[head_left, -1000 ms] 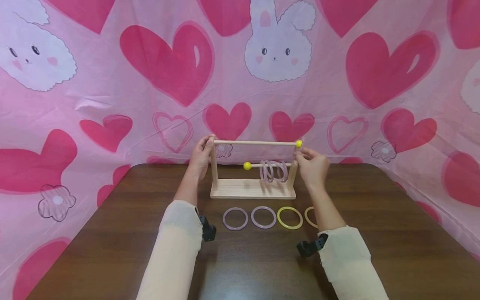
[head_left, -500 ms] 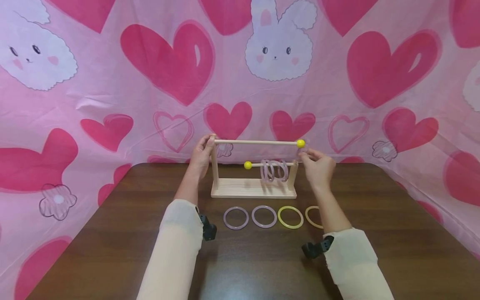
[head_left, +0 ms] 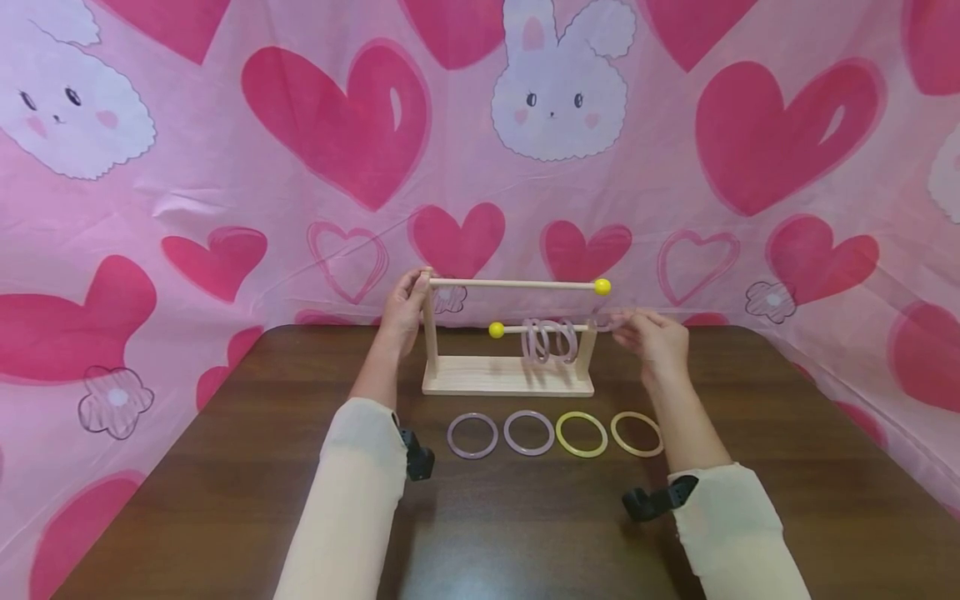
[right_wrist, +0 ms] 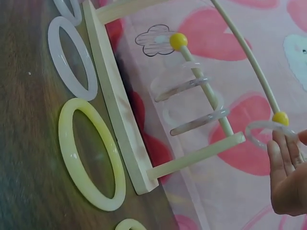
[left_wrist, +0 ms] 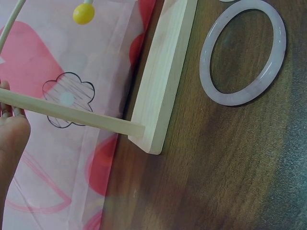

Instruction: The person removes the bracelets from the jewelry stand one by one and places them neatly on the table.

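A pale wooden bangle stand [head_left: 480, 379] has two rods tipped with yellow balls. My left hand [head_left: 402, 312] grips the top of its tall left post [left_wrist: 72, 113]. Between the fingertips of my right hand [head_left: 656, 346] is a translucent pale bangle [right_wrist: 263, 124]. It hangs just right of and below the upper rod's yellow ball [head_left: 602, 287], and overlaps the ball in the right wrist view. The upper rod [head_left: 517, 284] carries no bangle. Several pale purple bangles [head_left: 527, 343] hang on the lower rod, toward the short right post [head_left: 587, 354].
In front of the stand, a row of bangles lies flat on the dark wood table [head_left: 525, 525]: two lavender, a yellow bangle [head_left: 581, 454] and a pale orange bangle [head_left: 637, 454]. A pink cloth with hearts and rabbits [head_left: 465, 167] hangs behind the table.
My right hand has moved right and slightly down, bringing the bangle away from the upper rod's ball end. The pale orange bangle now shows whole. My left hand stays on the post.
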Motion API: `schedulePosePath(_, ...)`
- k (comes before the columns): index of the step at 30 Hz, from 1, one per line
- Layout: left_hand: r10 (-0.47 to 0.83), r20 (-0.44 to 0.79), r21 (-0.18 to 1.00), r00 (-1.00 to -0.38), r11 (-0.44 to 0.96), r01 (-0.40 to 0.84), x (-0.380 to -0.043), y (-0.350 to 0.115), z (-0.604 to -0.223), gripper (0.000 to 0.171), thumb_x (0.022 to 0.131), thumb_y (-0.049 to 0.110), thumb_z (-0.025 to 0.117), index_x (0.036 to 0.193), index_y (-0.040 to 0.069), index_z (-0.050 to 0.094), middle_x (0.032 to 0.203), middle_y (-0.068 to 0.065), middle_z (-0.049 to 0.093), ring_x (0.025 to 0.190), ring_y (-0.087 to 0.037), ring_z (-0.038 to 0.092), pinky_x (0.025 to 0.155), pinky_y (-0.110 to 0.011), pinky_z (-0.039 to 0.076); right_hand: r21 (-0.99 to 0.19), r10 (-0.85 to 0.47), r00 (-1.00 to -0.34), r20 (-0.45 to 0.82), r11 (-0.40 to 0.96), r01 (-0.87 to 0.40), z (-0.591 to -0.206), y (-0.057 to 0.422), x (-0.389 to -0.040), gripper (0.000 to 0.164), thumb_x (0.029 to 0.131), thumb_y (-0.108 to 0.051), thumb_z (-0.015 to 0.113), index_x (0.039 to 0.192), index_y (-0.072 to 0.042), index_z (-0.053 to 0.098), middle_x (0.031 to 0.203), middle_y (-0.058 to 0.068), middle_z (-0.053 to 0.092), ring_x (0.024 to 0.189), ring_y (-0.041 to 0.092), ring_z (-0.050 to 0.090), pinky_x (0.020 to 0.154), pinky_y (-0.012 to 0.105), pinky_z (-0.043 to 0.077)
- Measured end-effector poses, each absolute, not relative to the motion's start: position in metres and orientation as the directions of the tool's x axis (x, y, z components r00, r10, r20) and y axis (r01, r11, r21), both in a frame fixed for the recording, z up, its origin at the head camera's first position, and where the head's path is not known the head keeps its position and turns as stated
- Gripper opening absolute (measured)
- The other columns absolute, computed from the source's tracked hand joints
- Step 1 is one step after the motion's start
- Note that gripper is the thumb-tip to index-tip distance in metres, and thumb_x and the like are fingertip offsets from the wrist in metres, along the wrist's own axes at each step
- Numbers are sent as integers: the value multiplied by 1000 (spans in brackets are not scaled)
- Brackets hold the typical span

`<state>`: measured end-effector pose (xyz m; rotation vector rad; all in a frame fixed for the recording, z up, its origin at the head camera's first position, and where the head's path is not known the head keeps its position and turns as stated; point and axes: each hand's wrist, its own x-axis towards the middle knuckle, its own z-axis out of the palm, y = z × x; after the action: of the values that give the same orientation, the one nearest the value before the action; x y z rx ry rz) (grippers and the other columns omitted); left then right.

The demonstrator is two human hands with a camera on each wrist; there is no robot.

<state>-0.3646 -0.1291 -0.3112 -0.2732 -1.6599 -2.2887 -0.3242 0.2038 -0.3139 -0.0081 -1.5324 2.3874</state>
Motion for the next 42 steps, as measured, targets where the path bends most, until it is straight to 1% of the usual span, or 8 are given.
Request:
schedulePosePath(4, -127, 325, 892, -937, -286, 349, -366, -130, -312, 13, 98, 14, 46, 108, 11, 54, 112, -12, 54, 97, -10, 51, 97, -32, 34, -860, 135, -985, 103, -486, -157, -317, 210, -322, 28, 88, 9, 47, 72, -1, 68, 68, 9, 68, 62, 16, 67, 62, 28, 53)
schedulePosePath(10, -133, 324, 890, -937, -294, 349, -365, -131, -313, 11, 97, 13, 47, 105, 16, 55, 96, 5, 58, 94, -10, 51, 95, -31, 35, -827, 8, -999, 48, -561, -44, -321, 219, -319, 30, 92, 6, 46, 73, 0, 69, 72, 11, 68, 68, 18, 68, 67, 30, 53)
schedulePosePath(14, -129, 319, 891, -939, -297, 344, -366, -131, -314, 11, 97, 14, 47, 105, 15, 55, 96, 5, 57, 94, -10, 51, 95, -31, 35, -805, -63, -998, 31, -594, 13, -323, 226, -317, 30, 93, 4, 44, 75, 1, 68, 73, 12, 69, 70, 19, 68, 69, 30, 53)
schedulePosePath(21, -130, 319, 889, -939, -303, 344, -367, -131, -314, 16, 97, 13, 47, 111, 9, 54, 99, 4, 57, 99, -11, 51, 96, -30, 35, -795, -146, -989, 6, -601, 84, -327, 241, -313, 29, 94, 3, 43, 77, 3, 67, 76, 13, 69, 73, 21, 67, 71, 32, 53)
schedulePosePath(28, -116, 323, 890, -939, -299, 343, -367, -131, -313, 11, 97, 14, 47, 104, 15, 55, 97, 7, 58, 99, -11, 51, 96, -31, 35, -793, -201, -980, -1, -597, 123, -333, 258, -308, 31, 94, 3, 40, 80, 4, 68, 78, 14, 69, 76, 22, 67, 73, 33, 52)
schedulePosePath(35, -112, 313, 889, -943, -313, 333, -365, -131, -312, 11, 97, 14, 47, 98, 22, 55, 96, 9, 59, 99, -12, 50, 100, -42, 31, -798, -249, -968, -12, -582, 159, -335, 271, -305, 32, 95, 3, 38, 82, 4, 67, 81, 15, 69, 80, 22, 67, 74, 32, 52)
schedulePosePath(37, -110, 308, 891, -945, -314, 327, -365, -131, -312, 12, 97, 15, 47, 97, 23, 55, 97, 8, 58, 100, -12, 50, 98, -40, 32, -797, -256, -966, -23, -579, 172, -336, 275, -304, 32, 95, 3, 38, 83, 4, 67, 81, 15, 69, 81, 23, 67, 74, 33, 52)
schedulePosePath(42, -108, 295, 898, -949, -309, 314, -365, -131, -311, 10, 97, 16, 47, 99, 22, 55, 112, -8, 56, 99, -11, 51, 86, -30, 38, -813, -280, -959, -31, -551, 187, -340, 286, -300, 34, 96, 2, 36, 83, 3, 67, 83, 14, 69, 82, 22, 67, 74, 33, 52)
